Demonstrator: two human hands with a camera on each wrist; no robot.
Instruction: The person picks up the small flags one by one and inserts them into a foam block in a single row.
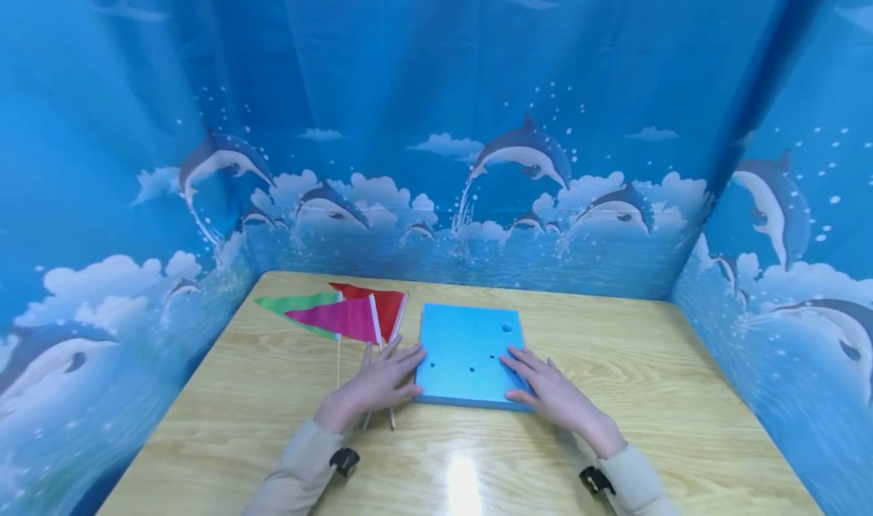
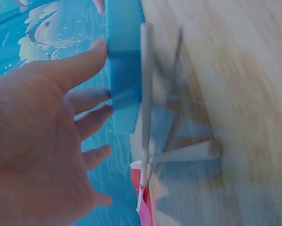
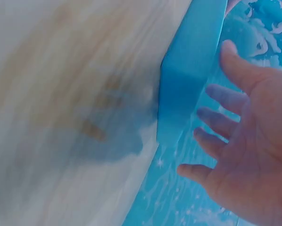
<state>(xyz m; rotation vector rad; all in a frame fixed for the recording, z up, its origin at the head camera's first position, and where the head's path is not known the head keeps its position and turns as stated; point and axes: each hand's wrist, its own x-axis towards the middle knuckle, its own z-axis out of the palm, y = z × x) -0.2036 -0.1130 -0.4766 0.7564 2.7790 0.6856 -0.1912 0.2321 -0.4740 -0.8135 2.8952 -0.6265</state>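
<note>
A blue foam block [image 1: 460, 342] with several small holes lies flat on the wooden table. My left hand [image 1: 382, 379] reaches its left side with fingers spread, the fingertips right at the edge in the left wrist view. My right hand [image 1: 555, 395] is at the opposite side, fingers extended over the right edge. Left of the block lie three pennants on thin sticks: a green flag [image 1: 293, 304], a magenta flag [image 1: 344, 319] and a red flag [image 1: 389, 304]. The left hand covers part of their sticks, whose lower ends show below it.
The wooden table [image 1: 648, 364] reaches back to a blue curtain [image 1: 409, 61] printed with dolphins and clouds, which encloses the back and both sides. Black wrist straps [image 1: 344, 461] sit by the light sleeves [image 1: 293, 470].
</note>
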